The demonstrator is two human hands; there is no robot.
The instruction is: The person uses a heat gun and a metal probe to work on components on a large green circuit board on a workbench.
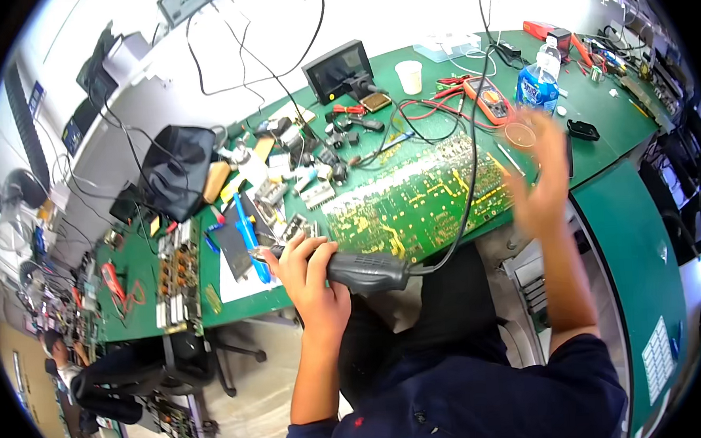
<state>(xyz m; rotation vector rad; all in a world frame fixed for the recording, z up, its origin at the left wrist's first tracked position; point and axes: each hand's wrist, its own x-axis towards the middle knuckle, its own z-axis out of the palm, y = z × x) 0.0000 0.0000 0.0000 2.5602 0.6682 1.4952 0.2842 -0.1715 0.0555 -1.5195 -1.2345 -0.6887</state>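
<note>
Left fingers (295,260): ours, wrapped round a black corded tool (369,272)
Right fingers (551,139): blurry, spread loose
Circuit board (417,203): between our two sets of fingers

Taking twelve as straight ahead of the chest, I see the left hand (314,280) out between ten and eleven, fingers curled in a grip, with the bare left forearm (314,379) running up towards twelve. The right hand (542,185) is raised near one o'clock, open, thumb parted from fingers too blurred to count. The right forearm (564,279) tips slightly towards eleven, also blurred. The two hands are well apart.
</note>
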